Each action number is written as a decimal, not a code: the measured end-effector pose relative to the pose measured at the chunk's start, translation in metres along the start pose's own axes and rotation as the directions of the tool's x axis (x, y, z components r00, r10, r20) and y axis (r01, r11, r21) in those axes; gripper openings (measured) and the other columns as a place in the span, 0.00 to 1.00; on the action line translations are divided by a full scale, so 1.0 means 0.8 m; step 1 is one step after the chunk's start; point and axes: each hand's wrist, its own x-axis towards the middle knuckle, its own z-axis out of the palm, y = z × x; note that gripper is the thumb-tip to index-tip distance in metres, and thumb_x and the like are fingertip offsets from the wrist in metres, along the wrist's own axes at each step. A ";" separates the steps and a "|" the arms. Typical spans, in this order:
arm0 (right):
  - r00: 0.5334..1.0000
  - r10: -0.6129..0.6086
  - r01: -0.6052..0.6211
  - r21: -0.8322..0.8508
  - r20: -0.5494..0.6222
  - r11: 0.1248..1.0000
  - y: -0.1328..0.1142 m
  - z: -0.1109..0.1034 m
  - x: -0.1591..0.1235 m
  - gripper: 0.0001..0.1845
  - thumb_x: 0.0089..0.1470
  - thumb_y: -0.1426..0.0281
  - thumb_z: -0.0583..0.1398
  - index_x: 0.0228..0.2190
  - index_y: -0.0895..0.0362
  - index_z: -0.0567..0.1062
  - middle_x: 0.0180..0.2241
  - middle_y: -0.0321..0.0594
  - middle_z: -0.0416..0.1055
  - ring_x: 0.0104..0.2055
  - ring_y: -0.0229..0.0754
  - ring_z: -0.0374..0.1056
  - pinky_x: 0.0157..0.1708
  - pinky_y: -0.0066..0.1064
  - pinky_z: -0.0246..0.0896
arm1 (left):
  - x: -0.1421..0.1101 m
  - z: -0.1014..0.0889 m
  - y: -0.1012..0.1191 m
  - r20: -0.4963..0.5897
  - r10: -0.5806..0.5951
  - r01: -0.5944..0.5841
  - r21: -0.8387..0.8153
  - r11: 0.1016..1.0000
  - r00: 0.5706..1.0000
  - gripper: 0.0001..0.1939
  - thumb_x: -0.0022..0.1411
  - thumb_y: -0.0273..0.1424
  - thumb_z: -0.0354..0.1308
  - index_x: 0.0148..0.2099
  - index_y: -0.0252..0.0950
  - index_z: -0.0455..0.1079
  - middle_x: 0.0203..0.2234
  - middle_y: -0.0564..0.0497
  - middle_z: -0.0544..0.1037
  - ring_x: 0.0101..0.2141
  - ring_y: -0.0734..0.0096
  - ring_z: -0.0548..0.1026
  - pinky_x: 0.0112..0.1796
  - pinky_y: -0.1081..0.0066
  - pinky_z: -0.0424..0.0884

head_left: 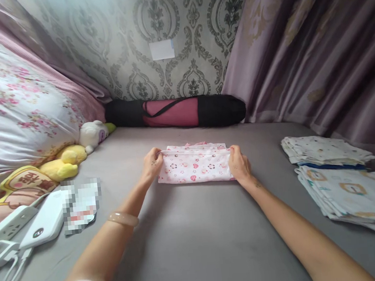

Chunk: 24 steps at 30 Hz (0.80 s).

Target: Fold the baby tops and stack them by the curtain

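Observation:
A white cloth (195,166) printed with pink hearts and flowers lies folded in a wide band on the grey bed sheet. My left hand (152,163) pinches its upper left corner. At the upper right corner, the fingers of my right hand (239,164) are closed on the same cloth. Its upper edge runs taut between both hands. Behind that edge another layer with a bit of pink trim sticks out; whether it belongs to the same piece, I cannot tell.
Folded printed cloths (354,190) are stacked at the right. A black and pink long bag (171,113) lies along the wall. At the left are a power strip (11,223), a white power bank (47,218), cables, plush toys (65,163) and a floral pillow (20,94).

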 end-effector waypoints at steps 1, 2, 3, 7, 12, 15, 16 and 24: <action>1.000 0.000 0.000 -0.016 0.008 1.000 -0.001 0.002 0.005 0.21 0.67 0.65 0.40 0.52 0.56 0.66 0.36 0.47 0.75 0.35 0.46 0.70 0.32 0.30 0.54 | 0.004 0.006 -0.001 -0.011 0.001 -0.001 0.016 1.000 1.000 0.13 0.58 0.30 0.47 0.41 0.36 0.71 0.32 0.48 0.76 0.35 0.64 0.73 0.38 0.68 0.67; 1.000 -0.003 0.004 -0.028 0.018 1.000 -0.001 0.003 0.010 0.22 0.67 0.64 0.40 0.53 0.56 0.65 0.36 0.47 0.75 0.34 0.46 0.70 0.32 0.30 0.54 | 0.008 0.012 -0.002 -0.017 0.003 -0.003 0.028 1.000 1.000 0.13 0.59 0.30 0.47 0.43 0.36 0.70 0.34 0.47 0.76 0.36 0.63 0.73 0.39 0.67 0.67; 1.000 -0.009 0.010 -0.039 0.029 0.999 -0.002 0.004 0.014 0.23 0.68 0.63 0.39 0.53 0.55 0.65 0.36 0.47 0.75 0.34 0.46 0.70 0.32 0.31 0.55 | 0.011 0.017 -0.003 -0.022 0.007 -0.006 0.035 0.999 1.000 0.13 0.61 0.30 0.46 0.44 0.36 0.69 0.35 0.46 0.76 0.38 0.62 0.73 0.41 0.66 0.67; 0.998 -0.017 0.021 -0.077 0.056 0.997 -0.005 0.005 0.030 0.24 0.68 0.62 0.38 0.55 0.55 0.65 0.37 0.48 0.75 0.34 0.45 0.71 0.33 0.31 0.56 | 0.021 0.036 -0.004 -0.047 0.019 -0.017 0.047 0.999 0.999 0.14 0.65 0.31 0.44 0.49 0.37 0.67 0.38 0.44 0.75 0.42 0.60 0.72 0.44 0.65 0.66; 0.997 -0.033 0.039 -0.087 0.067 0.995 -0.008 0.009 0.046 0.25 0.68 0.63 0.38 0.55 0.56 0.65 0.37 0.49 0.76 0.35 0.46 0.71 0.34 0.32 0.57 | 0.027 0.048 -0.003 -0.037 0.005 -0.001 0.100 0.995 0.999 0.16 0.68 0.31 0.41 0.53 0.37 0.65 0.40 0.44 0.74 0.42 0.60 0.72 0.44 0.65 0.65; 0.996 -0.047 0.053 -0.094 0.072 0.994 -0.008 0.013 0.053 0.25 0.68 0.63 0.38 0.55 0.56 0.65 0.37 0.50 0.75 0.36 0.48 0.72 0.36 0.34 0.58 | 0.030 0.052 -0.003 -0.024 0.016 -0.013 0.144 0.990 1.000 0.16 0.69 0.32 0.40 0.54 0.38 0.64 0.43 0.42 0.73 0.43 0.60 0.72 0.43 0.66 0.65; 0.996 -0.047 0.055 -0.096 0.077 0.994 -0.008 0.014 0.056 0.25 0.68 0.63 0.37 0.56 0.56 0.65 0.37 0.51 0.75 0.37 0.48 0.72 0.36 0.34 0.58 | 0.031 0.053 -0.003 -0.024 0.031 -0.026 0.157 0.987 0.999 0.16 0.69 0.31 0.40 0.54 0.38 0.63 0.43 0.42 0.73 0.44 0.59 0.72 0.43 0.66 0.65; 0.991 -0.020 0.034 -0.097 0.134 0.995 -0.004 0.026 0.069 0.24 0.68 0.64 0.38 0.55 0.55 0.65 0.38 0.52 0.74 0.39 0.49 0.72 0.38 0.37 0.60 | 0.041 0.063 -0.010 -0.013 0.064 -0.059 0.230 0.972 0.998 0.17 0.71 0.33 0.37 0.54 0.39 0.62 0.44 0.41 0.73 0.44 0.57 0.72 0.43 0.64 0.66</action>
